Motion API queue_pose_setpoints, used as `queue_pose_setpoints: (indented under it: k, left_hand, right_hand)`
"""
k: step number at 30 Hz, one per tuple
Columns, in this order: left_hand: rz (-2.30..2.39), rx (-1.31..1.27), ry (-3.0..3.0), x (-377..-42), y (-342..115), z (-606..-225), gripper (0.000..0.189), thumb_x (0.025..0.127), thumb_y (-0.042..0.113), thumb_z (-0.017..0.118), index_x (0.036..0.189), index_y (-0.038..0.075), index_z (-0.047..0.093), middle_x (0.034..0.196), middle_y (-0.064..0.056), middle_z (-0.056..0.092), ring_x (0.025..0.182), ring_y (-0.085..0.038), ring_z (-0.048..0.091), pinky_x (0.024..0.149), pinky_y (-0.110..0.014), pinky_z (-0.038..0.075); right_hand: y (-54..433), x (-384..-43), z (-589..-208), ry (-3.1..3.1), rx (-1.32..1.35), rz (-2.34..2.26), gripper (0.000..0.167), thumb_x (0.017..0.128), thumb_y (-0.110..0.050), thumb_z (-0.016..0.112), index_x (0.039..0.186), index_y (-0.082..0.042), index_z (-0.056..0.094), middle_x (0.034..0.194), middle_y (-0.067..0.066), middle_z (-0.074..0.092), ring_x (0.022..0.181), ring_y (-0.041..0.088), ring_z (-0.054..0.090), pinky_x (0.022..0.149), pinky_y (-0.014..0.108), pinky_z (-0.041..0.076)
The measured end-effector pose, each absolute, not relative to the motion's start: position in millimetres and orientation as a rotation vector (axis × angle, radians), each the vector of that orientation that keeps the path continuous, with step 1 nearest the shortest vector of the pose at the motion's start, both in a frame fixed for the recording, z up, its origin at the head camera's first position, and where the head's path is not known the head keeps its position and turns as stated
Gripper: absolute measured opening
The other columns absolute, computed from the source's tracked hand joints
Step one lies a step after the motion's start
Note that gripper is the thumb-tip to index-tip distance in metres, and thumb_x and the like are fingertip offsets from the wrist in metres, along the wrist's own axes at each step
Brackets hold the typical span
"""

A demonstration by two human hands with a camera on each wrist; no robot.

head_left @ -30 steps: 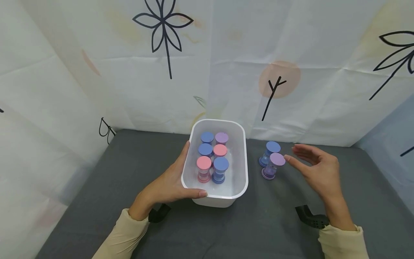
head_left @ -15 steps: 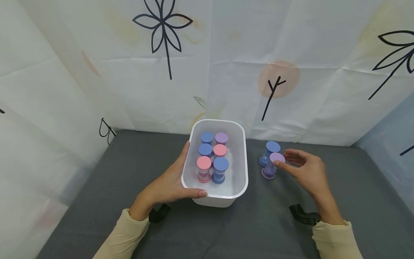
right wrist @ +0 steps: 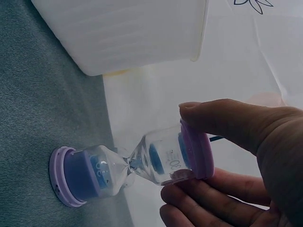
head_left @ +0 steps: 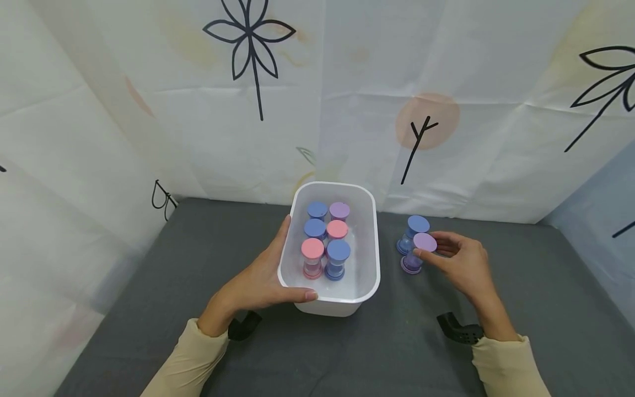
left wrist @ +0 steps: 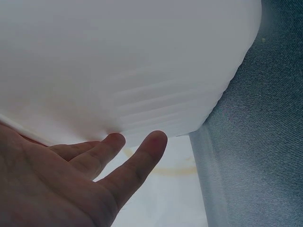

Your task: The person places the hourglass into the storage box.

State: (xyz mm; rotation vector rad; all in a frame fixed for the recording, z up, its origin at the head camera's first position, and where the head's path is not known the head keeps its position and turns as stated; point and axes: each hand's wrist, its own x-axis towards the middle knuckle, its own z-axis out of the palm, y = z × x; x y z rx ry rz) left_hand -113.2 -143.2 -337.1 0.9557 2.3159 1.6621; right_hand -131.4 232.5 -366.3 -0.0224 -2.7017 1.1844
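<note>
My right hand (head_left: pixel 463 267) pinches the purple cap of an hourglass (right wrist: pixel 163 153) between thumb and fingers. This hourglass stands upright on the table, its bluish-purple sand mostly in the lower bulb. Right behind it is a blue-capped hourglass (head_left: pixel 405 242). My left hand (head_left: pixel 260 278) spans the near left corner of a white bin (head_left: pixel 369 259), thumb along the front rim. In the left wrist view its fingers (left wrist: pixel 135 165) lie nearly straight by the bin's outer side. Inside the bin stand several hourglasses, among them a pink one (head_left: pixel 312 249), a blue one (head_left: pixel 339 251) and a purple one (head_left: pixel 339 210).
A dark grey cloth (head_left: pixel 238 231) covers the table. Behind it hangs a pale curtain (head_left: pixel 357 138) with printed leaves and trees, close to the bin's far end. Wrist cameras (head_left: pixel 458 331) are strapped at both cuffs.
My right hand has moved left to the purple hourglass, and its thumb and fingers have closed around the cap. The left hand and the bin have stayed in place.
</note>
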Motion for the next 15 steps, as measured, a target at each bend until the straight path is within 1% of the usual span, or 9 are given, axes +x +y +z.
queue_pose_setpoints:
  k: [7,15]
  left_hand:
    - [1.677,0.932,2.289,-112.5,-143.2,-336.2,0.13,0.073,0.013,0.093,0.162,0.029,-0.001,0.161,0.011,0.023,0.138,-0.028,0.043,0.102,-0.035,0.048]
    - [1.682,0.928,2.286,-112.6,-143.3,-335.8,0.128,0.073,0.012,0.092,0.162,0.028,0.001,0.159,0.011,0.026,0.136,-0.027,0.045,0.102,-0.035,0.049]
  right_hand:
    - [232.1,-132.3,-367.0,-2.693,-0.028,1.206,0.061,0.081,-0.035,0.088,0.125,0.003,0.068,0.116,0.024,0.07,0.103,0.038,0.07,0.071,0.007,0.045]
    - [232.3,-132.0,-366.7,-2.693,-0.036,1.251,0.061,0.081,-0.035,0.088,0.124,0.003,0.068,0.118,0.023,0.069,0.104,0.038,0.069,0.07,0.008,0.047]
